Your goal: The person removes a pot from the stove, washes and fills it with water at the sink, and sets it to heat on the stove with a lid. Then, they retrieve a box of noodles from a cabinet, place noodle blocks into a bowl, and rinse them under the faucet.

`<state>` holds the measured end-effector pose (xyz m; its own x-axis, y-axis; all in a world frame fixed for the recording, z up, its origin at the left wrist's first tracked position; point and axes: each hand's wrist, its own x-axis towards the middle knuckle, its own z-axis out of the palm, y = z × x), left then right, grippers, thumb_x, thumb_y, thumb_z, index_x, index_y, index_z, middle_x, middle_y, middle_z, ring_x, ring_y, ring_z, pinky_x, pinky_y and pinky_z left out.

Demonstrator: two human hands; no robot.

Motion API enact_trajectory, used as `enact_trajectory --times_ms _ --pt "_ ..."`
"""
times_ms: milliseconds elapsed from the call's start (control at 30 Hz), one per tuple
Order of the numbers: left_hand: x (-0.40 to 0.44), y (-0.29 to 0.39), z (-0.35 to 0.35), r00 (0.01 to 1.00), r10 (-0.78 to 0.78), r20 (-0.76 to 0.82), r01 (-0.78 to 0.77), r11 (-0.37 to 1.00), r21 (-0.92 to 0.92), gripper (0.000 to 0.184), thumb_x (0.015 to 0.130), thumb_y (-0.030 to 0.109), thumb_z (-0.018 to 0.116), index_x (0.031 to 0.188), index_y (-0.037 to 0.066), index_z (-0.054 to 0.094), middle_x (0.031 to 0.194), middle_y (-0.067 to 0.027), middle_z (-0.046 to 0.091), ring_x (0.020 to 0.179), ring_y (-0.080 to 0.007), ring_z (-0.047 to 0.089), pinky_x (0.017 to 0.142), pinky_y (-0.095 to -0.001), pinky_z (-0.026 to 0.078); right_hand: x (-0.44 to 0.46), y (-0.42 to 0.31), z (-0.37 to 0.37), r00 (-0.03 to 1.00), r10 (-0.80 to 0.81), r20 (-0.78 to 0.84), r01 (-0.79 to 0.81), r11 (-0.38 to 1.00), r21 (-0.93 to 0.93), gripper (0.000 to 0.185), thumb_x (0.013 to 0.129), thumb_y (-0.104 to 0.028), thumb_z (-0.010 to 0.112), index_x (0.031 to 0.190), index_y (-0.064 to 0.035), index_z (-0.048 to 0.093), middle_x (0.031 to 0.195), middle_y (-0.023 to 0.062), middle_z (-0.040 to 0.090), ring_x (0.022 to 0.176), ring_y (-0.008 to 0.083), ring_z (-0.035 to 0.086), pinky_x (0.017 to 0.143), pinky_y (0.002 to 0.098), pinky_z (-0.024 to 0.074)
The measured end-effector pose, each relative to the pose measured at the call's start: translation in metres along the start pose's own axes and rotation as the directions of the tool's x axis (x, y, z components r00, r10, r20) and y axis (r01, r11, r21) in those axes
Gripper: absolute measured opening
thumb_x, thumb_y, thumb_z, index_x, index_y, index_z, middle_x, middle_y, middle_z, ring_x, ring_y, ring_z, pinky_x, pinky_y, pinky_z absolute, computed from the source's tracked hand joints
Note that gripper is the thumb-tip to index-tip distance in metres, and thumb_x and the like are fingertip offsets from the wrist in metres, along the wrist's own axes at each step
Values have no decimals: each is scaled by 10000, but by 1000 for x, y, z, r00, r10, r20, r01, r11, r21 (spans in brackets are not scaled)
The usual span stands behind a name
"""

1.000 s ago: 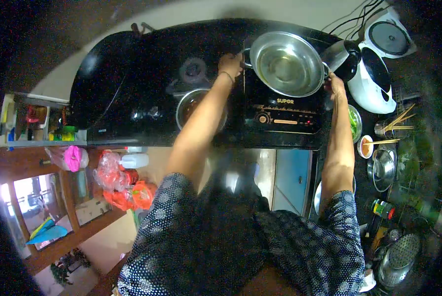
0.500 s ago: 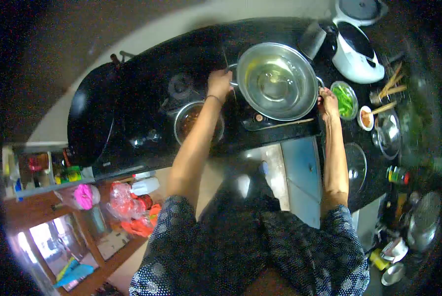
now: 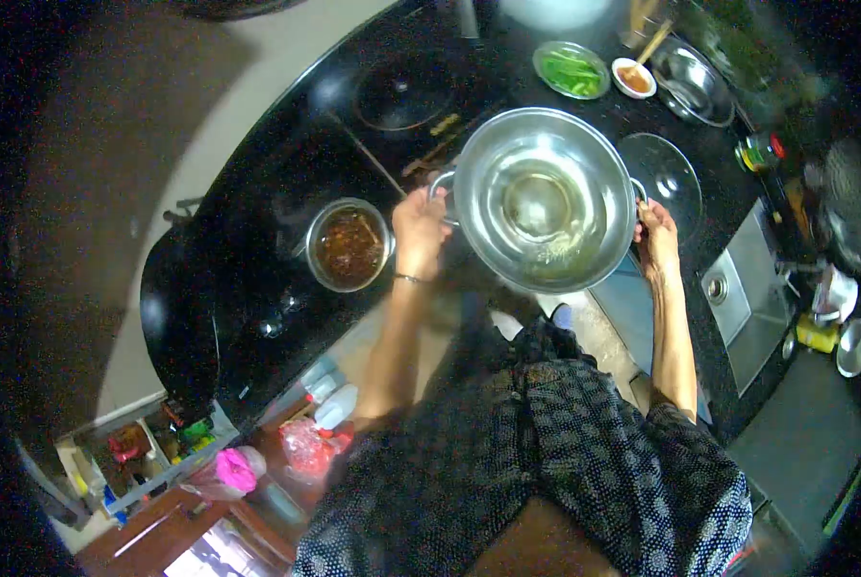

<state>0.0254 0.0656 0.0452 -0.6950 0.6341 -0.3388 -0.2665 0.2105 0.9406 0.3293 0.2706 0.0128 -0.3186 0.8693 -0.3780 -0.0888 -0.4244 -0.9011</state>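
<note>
A wide steel pot (image 3: 542, 207) with some clear liquid in its bottom hangs in front of the counter's edge. My left hand (image 3: 421, 226) is closed around its left loop handle. Around the opposite handle my right hand (image 3: 657, 236) is closed too. Left of the pot, a smaller pot (image 3: 350, 245) of brown broth stands on the black cooktop. Behind the big pot lies a bare burner (image 3: 403, 91). A glass lid (image 3: 663, 178) rests on the counter, partly hidden behind the pot's right side.
Along the back stand a bowl of green vegetables (image 3: 572, 70), a small bowl of reddish sauce (image 3: 634, 79) and a steel bowl (image 3: 692, 82). A sink (image 3: 748, 298) is at the right. A black wok (image 3: 180, 317) sits at the far left.
The pot has been lifted off the stove area and brought toward my body, both hands still on its handles. My view has turned to the right, toward the sink.
</note>
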Motion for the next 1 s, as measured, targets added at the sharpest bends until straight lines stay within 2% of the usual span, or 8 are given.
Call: enact_trajectory --times_ms 300,500,600,667,733,867,933,1000 --pt "-91 -37 152 979 -77 189 72 997 33 115 893 83 531 946 28 617 693 19 559 483 -42 482 413 -170 357 -90 -11 -187 964 -60 -261 59 998 -11 145 938 -180 557 990 -53 605 733 -43 545 523 28 442 459 185 348" --pt "-120 -86 263 904 -144 404 107 988 113 123 898 62 509 921 5 616 680 2 572 477 -51 489 413 -194 376 -136 -1 -307 850 -78 -522 91 996 0 109 925 -184 578 935 -80 611 708 -48 542 501 29 427 446 177 336" --pt "-134 -103 314 861 -241 447 211 971 116 123 892 45 501 920 -3 610 663 -11 569 462 -65 493 399 -202 381 -151 9 -375 800 -80 -594 83 996 -23 117 904 -197 600 934 -84 614 716 -43 542 510 43 436 452 197 345" --pt "-140 -117 349 789 -264 555 230 964 132 116 879 34 515 940 -15 601 666 -26 574 441 -92 500 379 -215 382 -158 6 -408 723 -51 -689 29 999 -44 127 898 -197 601 950 -82 616 718 -38 542 513 51 440 458 202 355" --pt "-146 -132 386 779 -272 565 217 962 164 112 865 40 537 939 -24 591 656 -35 569 431 -110 510 354 -225 375 -161 8 -446 668 -52 -742 1 998 -69 145 892 -198 570 935 -73 630 655 -56 545 518 48 451 460 200 337" --pt "-157 -152 441 770 -302 563 226 953 201 113 831 58 578 910 -21 572 632 -59 553 425 -125 519 329 -234 362 -167 -10 -496 663 -54 -747 -26 995 -95 156 882 -192 575 936 -61 638 724 -34 570 541 54 454 471 218 347" --pt "-158 -159 463 591 -537 602 511 827 236 130 816 48 572 917 -27 538 628 -86 534 427 -160 522 322 -237 350 -163 -20 -509 596 -117 -794 11 990 -138 218 876 -208 586 1000 -40 649 758 -7 573 508 65 442 433 228 330" --pt "-160 -169 481 548 -600 582 599 768 227 67 819 32 528 855 -8 489 637 -115 491 430 -190 497 306 -235 320 -163 -38 -521 614 -58 -787 -4 997 -77 265 869 -213 597 1053 -28 642 679 -1 546 451 77 413 389 235 297"
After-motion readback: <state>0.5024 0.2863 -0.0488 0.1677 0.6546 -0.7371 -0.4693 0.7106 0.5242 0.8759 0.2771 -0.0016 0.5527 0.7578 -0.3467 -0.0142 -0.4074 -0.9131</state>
